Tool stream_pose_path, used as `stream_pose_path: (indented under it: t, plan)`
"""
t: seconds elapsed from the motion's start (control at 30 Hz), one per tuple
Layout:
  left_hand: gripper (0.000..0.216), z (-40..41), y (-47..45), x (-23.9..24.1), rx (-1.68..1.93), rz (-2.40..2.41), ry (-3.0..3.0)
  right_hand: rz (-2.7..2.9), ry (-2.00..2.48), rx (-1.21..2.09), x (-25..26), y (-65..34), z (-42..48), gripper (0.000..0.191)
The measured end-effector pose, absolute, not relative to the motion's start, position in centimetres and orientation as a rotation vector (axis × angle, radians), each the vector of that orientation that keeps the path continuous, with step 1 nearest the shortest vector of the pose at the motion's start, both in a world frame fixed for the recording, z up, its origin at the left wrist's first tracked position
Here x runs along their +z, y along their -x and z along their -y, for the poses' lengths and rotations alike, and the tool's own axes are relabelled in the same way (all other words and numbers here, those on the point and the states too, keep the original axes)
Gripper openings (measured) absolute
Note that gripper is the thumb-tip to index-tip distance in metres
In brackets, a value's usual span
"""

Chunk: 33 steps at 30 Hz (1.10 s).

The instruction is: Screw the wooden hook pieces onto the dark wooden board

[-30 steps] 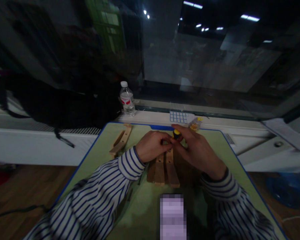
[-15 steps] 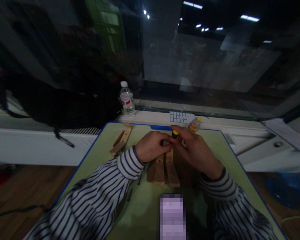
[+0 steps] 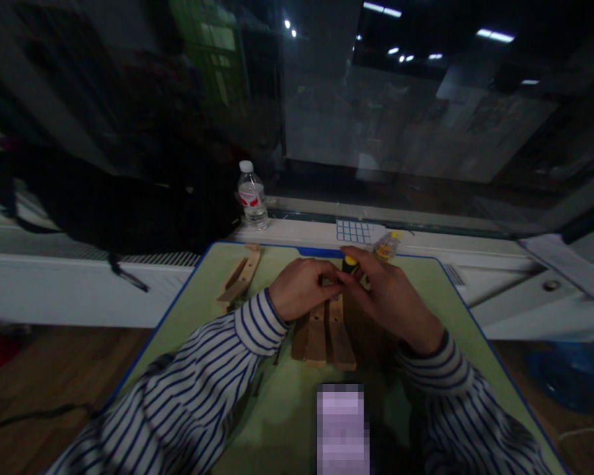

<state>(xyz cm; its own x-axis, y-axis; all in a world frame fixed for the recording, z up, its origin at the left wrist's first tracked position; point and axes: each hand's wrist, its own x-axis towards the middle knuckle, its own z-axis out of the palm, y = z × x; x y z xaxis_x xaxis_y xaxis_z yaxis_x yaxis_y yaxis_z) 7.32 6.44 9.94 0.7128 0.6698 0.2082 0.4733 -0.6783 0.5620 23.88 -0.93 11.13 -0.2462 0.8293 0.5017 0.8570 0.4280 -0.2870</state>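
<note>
Yellow and black, a short rounded tool handle (image 3: 350,264) stands nearly upright above the far part of the wooden pieces, near the table's far edge; its lower end is hidden by fingers. The right hand (image 3: 398,303) grasps it between thumb and fingers. The left hand (image 3: 303,288) meets it from the other side, thumb and fingertips drawn together; whether they grip anything I cannot tell. Below the hands, two light-brown wooden strips with drilled holes (image 3: 329,346) lie side by side, narrowly apart, over a darker brown wooden piece (image 3: 299,343). Beside the left sleeve lie two thin dark rods (image 3: 258,384). Farther left rests a pale wooden frame of angled bars (image 3: 241,277). All lie on a light-green tabletop with blue edging (image 3: 277,429), with a pixelated lilac rectangle (image 3: 340,429) nearest the body. Beyond, on a white sill (image 3: 297,232), stand a clear plastic bottle with a white cap (image 3: 253,198) and a blue-gridded white sheet (image 3: 354,231), lying flat.
</note>
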Motion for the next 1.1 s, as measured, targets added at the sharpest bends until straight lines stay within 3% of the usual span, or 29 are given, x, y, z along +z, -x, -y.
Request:
stream_pose_path:
  t: [0.17, 1.1]
  plan:
    - [0.020, -6.55, -7.27, 9.70, 0.557, -0.868, -2.449, 2.142, 1.419, -0.061, 11.26, -23.89, 1.15, 0.048]
    - [0.025, -6.53, -7.37, 9.60, 0.559, -0.860, -2.434, 2.123, 1.438, -0.055, 11.21, -24.05, 1.06, 0.039]
